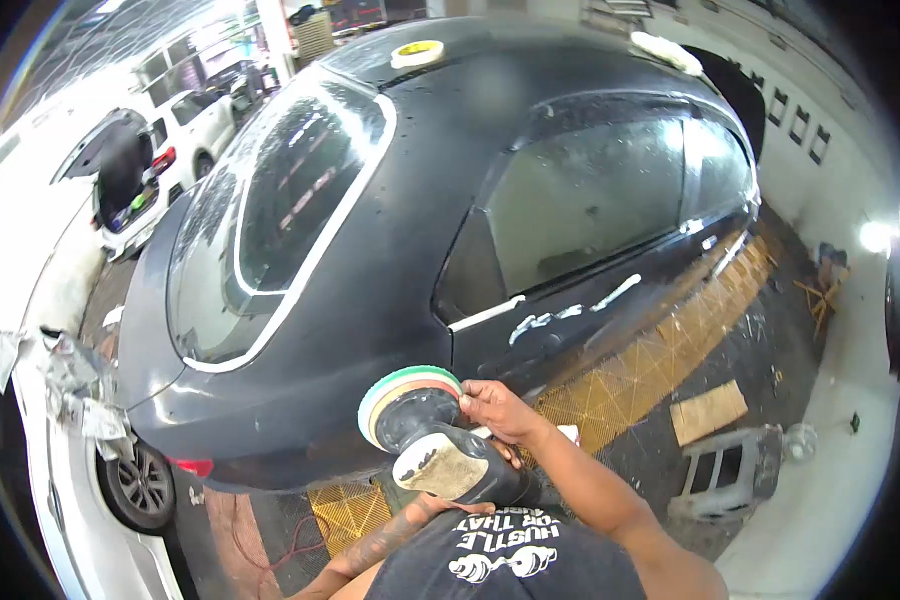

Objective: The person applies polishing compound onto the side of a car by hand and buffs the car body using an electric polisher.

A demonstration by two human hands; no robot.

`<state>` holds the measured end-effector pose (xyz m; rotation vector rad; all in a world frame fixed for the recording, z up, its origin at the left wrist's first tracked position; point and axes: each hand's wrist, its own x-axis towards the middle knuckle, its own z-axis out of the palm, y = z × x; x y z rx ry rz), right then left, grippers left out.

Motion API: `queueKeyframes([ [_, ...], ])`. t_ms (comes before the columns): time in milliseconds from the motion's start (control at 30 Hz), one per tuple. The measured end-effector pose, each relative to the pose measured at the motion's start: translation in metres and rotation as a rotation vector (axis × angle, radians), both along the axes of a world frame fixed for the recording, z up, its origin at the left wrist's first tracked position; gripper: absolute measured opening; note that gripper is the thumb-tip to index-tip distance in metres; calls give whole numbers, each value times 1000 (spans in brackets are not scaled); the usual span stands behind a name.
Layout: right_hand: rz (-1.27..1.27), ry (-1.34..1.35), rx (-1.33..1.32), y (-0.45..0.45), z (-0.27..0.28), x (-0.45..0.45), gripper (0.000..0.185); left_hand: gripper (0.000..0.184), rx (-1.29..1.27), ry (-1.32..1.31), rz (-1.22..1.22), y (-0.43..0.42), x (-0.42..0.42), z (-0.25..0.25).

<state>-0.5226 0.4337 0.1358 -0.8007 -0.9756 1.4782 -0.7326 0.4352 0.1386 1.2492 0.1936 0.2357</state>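
Observation:
A handheld power sander or polisher [442, 467], with a pale scuffed cap on its black body, is held in front of my torso. Its round pad [378, 400], edged in green, white and orange layers, is turned up toward the car. My left hand [462, 503] comes in below the tool and is closed round its body; part of it is hidden. With thumb and fingers, my right hand [497, 411] pinches the pad's right edge. Just beyond the pad is the dull dark panel of a car [320, 410], and I cannot tell whether they touch.
White tape borders the rear window [280, 230]. A yellow tape roll [417, 54] sits on the roof. Whitish streaks [575, 310] mark the door. Yellow floor grating [620, 390], a cardboard piece [708, 411] and a grey crate-like object [727, 470] lie right. A white car [120, 550] stands left.

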Motion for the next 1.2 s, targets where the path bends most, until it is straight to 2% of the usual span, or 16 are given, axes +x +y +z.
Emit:
queueKeyframes([
  [133,-81,235,-106,-18,38,-2,24,70,-56,9,-57,-1,18,-22],
  [200,-92,181,-103,-28,34,14,26,65,-97,-183,-131,2,45,-13],
  [233,-165,119,-131,-33,29,23,26,64,-229,-77,-142,-3,46,-7],
  [300,-312,-75,-224,-41,-7,45,26,66,-134,8,-149,-5,55,-43],
  [333,-304,-70,-229,-53,-12,55,26,68,-40,89,-149,-7,64,-59],
  [400,-534,-68,-233,-86,-20,75,26,71,-160,63,-172,-14,93,-57],
  [500,-432,22,-124,-174,-80,111,63,70,-324,12,-184,-22,146,-46],
  [533,-368,-134,-252,-212,-97,114,75,68,-438,-23,-196,-32,165,-12],
  [600,-220,-537,-405,-261,-124,126,93,65,-422,-8,-221,-35,205,-34],
  [633,-340,-582,-482,-274,-143,130,84,65,-423,-7,-231,-40,226,-44],
  [733,-597,-641,-506,-280,-121,161,72,65,-463,66,-250,-59,297,-60],
  [767,-789,-676,-533,-277,-127,168,50,65,-421,77,-284,-61,321,-76],
  [867,-902,-487,-455,-280,-153,209,45,60,-400,60,-359,-69,401,-95],
  [1000,-1006,-539,-502,-280,-147,269,34,54,-439,109,-257,-84,491,-99],
  [1100,-949,-376,-530,-261,-208,321,25,52,-312,120,-167,-79,550,-113],
  [1200,-927,-201,-513,-238,-201,339,18,50,-182,215,-93,-57,581,-130],
])
